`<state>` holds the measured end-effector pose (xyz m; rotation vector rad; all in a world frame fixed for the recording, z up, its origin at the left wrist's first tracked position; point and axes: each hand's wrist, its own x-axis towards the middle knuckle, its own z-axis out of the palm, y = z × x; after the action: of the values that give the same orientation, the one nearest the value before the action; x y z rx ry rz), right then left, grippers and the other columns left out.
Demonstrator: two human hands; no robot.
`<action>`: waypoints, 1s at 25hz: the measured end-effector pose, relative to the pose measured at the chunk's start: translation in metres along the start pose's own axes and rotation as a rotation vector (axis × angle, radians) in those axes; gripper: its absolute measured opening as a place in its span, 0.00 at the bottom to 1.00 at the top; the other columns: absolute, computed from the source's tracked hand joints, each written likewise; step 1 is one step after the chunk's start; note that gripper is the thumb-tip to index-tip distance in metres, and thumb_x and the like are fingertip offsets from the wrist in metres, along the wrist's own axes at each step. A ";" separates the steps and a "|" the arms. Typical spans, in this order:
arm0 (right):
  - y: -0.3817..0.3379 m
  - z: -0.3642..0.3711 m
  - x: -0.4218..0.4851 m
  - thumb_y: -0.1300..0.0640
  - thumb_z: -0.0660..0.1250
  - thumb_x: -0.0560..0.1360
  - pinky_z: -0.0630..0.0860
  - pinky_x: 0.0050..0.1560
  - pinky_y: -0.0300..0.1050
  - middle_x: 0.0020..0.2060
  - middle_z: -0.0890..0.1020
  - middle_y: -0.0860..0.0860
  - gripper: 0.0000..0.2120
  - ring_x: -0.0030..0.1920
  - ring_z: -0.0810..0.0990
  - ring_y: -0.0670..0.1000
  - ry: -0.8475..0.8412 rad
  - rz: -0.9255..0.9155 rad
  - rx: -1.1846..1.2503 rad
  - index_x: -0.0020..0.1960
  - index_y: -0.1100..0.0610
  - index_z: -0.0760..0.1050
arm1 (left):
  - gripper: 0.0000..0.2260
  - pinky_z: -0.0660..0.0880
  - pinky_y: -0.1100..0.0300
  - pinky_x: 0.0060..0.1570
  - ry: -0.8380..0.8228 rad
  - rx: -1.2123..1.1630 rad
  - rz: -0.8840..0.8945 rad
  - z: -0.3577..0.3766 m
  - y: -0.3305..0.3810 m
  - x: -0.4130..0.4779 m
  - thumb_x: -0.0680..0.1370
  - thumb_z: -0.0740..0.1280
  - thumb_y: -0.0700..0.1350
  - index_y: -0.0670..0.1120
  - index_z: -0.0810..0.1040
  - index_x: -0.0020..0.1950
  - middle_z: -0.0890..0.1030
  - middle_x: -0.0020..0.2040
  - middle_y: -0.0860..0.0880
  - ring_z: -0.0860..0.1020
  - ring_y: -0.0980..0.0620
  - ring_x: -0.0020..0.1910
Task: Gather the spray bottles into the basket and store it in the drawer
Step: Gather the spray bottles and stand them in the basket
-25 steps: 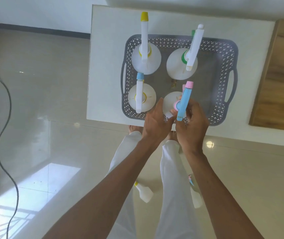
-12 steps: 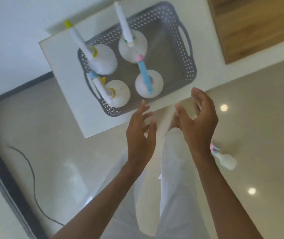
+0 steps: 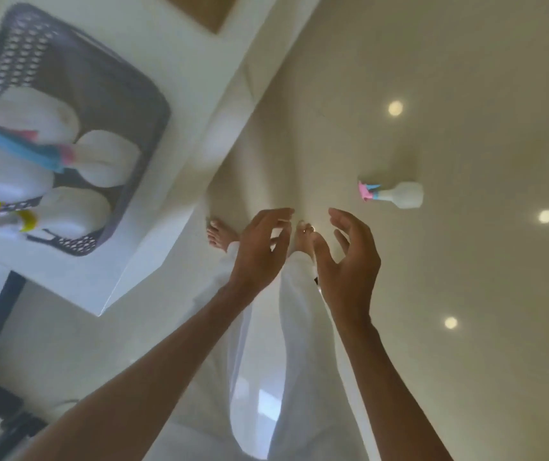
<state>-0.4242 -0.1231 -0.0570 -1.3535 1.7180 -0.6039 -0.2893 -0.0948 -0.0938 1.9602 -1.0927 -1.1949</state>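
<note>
A grey perforated basket [image 3: 126, 78] sits on the white table [image 3: 183, 134] at the upper left, blurred, with several white spray bottles [image 3: 106, 158] standing in it. One more white spray bottle [image 3: 403, 194] with a pink and blue nozzle lies on its side on the glossy floor, right of centre. My left hand [image 3: 260, 251] and my right hand [image 3: 346, 261] hover open and empty above my legs, below and left of that floor bottle, touching nothing.
The white table's corner [image 3: 103, 311] juts toward me at lower left. My bare feet [image 3: 220, 234] and white trousers [image 3: 266, 361] stand beside it. A wooden panel [image 3: 206, 11] shows at the top. Ceiling lights reflect on the beige floor [image 3: 466, 94].
Both hands let go of the pink-and-blue bottle in the basket and drew back. The view swung right and down, pushing the basket to the left edge and bringing the floor bottle nearer centre.
</note>
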 end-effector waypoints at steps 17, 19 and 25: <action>0.295 -0.106 0.096 0.65 0.72 0.77 0.82 0.62 0.44 0.57 0.84 0.50 0.14 0.56 0.83 0.47 0.475 0.279 0.110 0.62 0.59 0.80 | 0.27 0.72 0.44 0.67 -0.702 0.842 0.430 0.392 -0.030 0.233 0.81 0.65 0.50 0.49 0.60 0.79 0.68 0.73 0.42 0.69 0.42 0.72; 0.338 -0.098 0.109 0.65 0.72 0.77 0.82 0.61 0.45 0.57 0.84 0.51 0.13 0.56 0.83 0.48 0.498 0.299 0.105 0.61 0.60 0.81 | 0.31 0.72 0.44 0.66 -0.767 0.938 0.529 0.443 -0.052 0.249 0.81 0.66 0.51 0.53 0.56 0.81 0.65 0.75 0.41 0.68 0.40 0.72; 0.411 -0.080 0.112 0.65 0.72 0.78 0.83 0.59 0.44 0.57 0.85 0.52 0.12 0.56 0.84 0.48 0.547 0.389 0.081 0.60 0.59 0.81 | 0.28 0.72 0.42 0.64 -0.876 1.132 0.560 0.522 -0.100 0.272 0.75 0.73 0.51 0.52 0.69 0.73 0.62 0.73 0.39 0.69 0.35 0.68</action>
<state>-0.7195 -0.1161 -0.3746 -0.7967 2.2883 -0.8546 -0.6568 -0.3173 -0.5090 1.4579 -3.0303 -1.2062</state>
